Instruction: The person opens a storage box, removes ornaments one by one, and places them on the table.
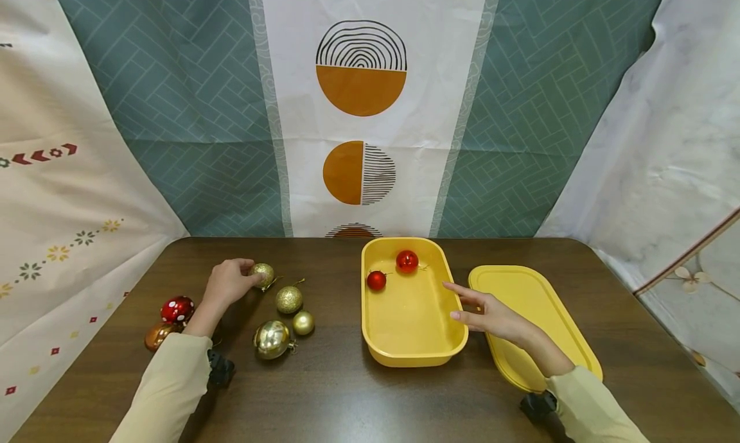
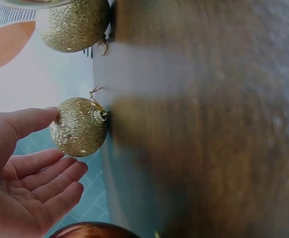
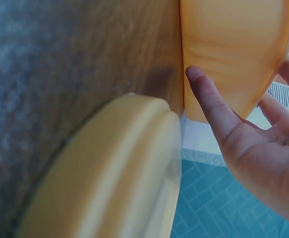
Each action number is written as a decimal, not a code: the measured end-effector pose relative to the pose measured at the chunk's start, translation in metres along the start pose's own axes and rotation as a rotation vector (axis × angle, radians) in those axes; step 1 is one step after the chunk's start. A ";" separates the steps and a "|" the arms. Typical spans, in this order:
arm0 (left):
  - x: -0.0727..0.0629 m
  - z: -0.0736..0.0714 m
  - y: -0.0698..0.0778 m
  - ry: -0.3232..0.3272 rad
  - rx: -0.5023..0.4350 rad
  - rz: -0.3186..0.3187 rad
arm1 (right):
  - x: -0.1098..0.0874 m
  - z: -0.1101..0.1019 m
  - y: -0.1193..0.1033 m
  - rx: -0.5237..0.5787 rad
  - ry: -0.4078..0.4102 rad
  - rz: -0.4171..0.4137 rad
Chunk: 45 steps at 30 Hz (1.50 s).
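My left hand (image 1: 228, 284) is at a gold glitter Christmas ball (image 1: 263, 274) on the far left part of the table. In the left wrist view the thumb touches this ball (image 2: 79, 127), while the loosely bent fingers spread beside it. My right hand (image 1: 491, 316) is at the right rim of a yellow plastic box (image 1: 405, 354). Two of its fingers reach over the rim with nothing between them. Seen from the right wrist, another finger (image 3: 211, 101) extends along the box's outer wall. Inside the box lie a shiny red ball (image 1: 407, 261) and a smaller red ball (image 1: 376, 280).
Near the left hand lie another gold glitter ball (image 1: 289, 299), a small gold ball (image 1: 303, 323) and a shiny gold ball (image 1: 272, 339). A white-dotted red ball (image 1: 177, 309) and a copper ball (image 1: 158, 335) sit by the left forearm. A yellow lid (image 1: 537, 308) lies under the right forearm.
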<state>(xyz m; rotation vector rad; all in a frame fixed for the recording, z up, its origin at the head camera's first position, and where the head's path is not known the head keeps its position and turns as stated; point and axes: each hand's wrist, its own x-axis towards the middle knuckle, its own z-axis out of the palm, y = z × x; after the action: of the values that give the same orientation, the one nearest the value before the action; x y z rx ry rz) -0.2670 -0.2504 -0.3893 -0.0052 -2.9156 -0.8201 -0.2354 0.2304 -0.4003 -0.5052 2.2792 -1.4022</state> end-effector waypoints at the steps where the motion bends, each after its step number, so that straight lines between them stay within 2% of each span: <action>1: 0.000 -0.001 0.000 0.003 -0.001 0.001 | 0.000 0.000 0.000 -0.001 -0.002 -0.003; 8: -0.008 -0.013 0.011 0.065 -0.034 0.039 | 0.000 -0.001 0.000 -0.001 -0.006 -0.012; 13: -0.017 -0.019 0.034 0.104 -0.085 0.092 | 0.000 -0.001 -0.001 0.002 -0.004 -0.017; 17: -0.023 -0.017 0.056 0.121 -0.144 0.130 | 0.000 -0.001 -0.001 0.001 -0.001 -0.018; 24: -0.026 0.004 0.089 0.104 -0.201 0.189 | 0.000 -0.002 0.000 0.001 0.008 -0.007; 31: -0.022 0.032 0.117 0.099 -0.237 0.254 | 0.001 -0.002 0.001 0.010 0.005 -0.003; 37: -0.020 0.050 0.142 0.098 -0.286 0.294 | 0.000 -0.002 0.000 0.017 -0.001 -0.013; 45: -0.008 0.078 0.164 0.048 -0.283 0.319 | 0.000 -0.001 0.001 -0.002 0.008 -0.004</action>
<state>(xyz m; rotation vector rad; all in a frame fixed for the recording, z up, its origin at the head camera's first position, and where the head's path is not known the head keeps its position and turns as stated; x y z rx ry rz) -0.2620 -0.0698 -0.3707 -0.4539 -2.6280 -1.1399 -0.2359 0.2317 -0.4011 -0.5055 2.2871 -1.4062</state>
